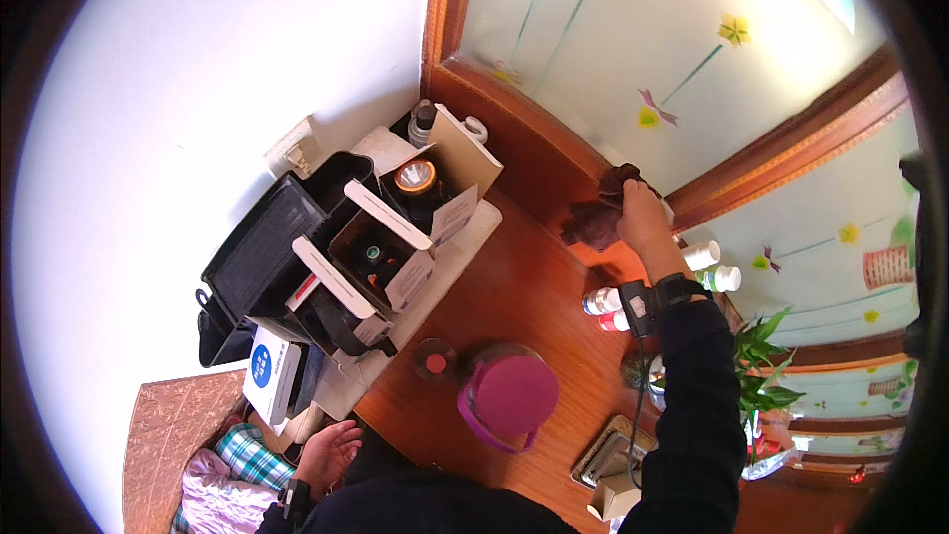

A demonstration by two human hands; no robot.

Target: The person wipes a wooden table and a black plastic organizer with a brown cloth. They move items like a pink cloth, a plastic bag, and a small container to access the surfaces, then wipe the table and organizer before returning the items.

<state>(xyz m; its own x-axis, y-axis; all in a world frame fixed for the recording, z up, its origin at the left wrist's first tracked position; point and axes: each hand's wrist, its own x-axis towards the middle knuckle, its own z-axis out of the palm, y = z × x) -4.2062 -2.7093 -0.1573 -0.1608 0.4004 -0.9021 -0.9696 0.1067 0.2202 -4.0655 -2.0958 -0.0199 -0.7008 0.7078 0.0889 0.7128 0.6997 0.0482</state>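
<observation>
At the lower left, a pink satin cloth (219, 487) lies beside a green plaid cloth (255, 457). Above them is a black case (263, 259), and below it a white box (269, 374) printed with a blue disc and small lettering. The left hand (331, 453), at bottom left of centre, is empty, its fingers loosely curled and a little apart. Open cartons above carry small print, too fine to read, on their flaps; a flashlight (416, 176) stands just behind. At lower centre, a purple lid (516, 396) sits on the red-brown worktop (539, 287). Right of centre, the dark brown cloth (596, 224) is bunched against the base of the patterned glass, the fingers of the right hand (645, 216) clamped on it. Nearby labelled bottles (601, 301) are too small to read. A leafy plant (766, 366) is farther right.
</observation>
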